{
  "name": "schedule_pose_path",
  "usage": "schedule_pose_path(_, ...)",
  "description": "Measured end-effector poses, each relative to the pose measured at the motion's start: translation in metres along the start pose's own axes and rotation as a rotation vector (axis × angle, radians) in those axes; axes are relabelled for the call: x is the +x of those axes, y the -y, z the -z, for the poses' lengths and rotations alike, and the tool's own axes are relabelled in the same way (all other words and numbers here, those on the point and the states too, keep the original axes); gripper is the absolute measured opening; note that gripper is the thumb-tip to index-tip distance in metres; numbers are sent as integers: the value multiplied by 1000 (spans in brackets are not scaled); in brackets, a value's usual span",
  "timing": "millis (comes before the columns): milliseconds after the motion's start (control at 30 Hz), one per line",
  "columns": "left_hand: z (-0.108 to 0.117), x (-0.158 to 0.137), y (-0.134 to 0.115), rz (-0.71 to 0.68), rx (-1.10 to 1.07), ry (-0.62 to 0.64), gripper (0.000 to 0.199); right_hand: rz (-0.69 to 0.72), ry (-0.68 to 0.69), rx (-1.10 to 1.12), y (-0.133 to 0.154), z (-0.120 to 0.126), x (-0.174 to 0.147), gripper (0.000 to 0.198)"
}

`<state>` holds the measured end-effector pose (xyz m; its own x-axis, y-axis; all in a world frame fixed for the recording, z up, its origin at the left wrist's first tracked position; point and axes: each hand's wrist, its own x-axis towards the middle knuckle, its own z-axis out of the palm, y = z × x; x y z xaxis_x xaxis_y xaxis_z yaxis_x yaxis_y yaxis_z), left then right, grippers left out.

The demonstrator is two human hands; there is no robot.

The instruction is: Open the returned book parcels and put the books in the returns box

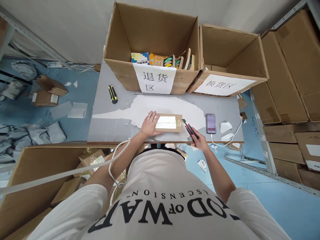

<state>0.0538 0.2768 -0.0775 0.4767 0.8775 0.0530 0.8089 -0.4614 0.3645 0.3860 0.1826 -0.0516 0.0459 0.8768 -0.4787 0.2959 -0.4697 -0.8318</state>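
Observation:
A small flat cardboard box (179, 126) with a white label and clear tape lies on the table near its front edge. My left hand (149, 126) grips the left end of this box, the fingers reaching over its far corner. In my right hand (200, 141) is a red and black box cutter (190, 130), its tip at the right end of the box, touching or very close; I cannot tell which. A phone (211, 123) with a white cable lies right of the cutter.
Two large open cartons stand at the back: the left carton (120, 71) holds several books (157, 60), the right carton (260, 80) bears a white sign. A yellow and black box cutter (112, 94) lies on the grey table (100, 128). A big carton (27, 166) of parcels stands lower left.

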Motion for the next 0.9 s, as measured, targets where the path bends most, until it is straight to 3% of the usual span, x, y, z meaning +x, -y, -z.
schedule_pose_path(200, 3, 0, -5, 46, 43, 44, 107, -25, 100, -88, 7, 22, -10, 69)
schedule_pose_path(433, 5, 0, -6, 53, 57, 83, 105, -89, 217, -15, 13, 34, -16, 73)
schedule_pose_path(700, 3, 1, -2, 26, 33, 81, 107, -112, 230, 35, -9, 23, -37, 71)
schedule_pose_path(900, -4, 2, 5, -36, -67, 19, 112, -79, 124, 81, -18, 19, -46, 74)
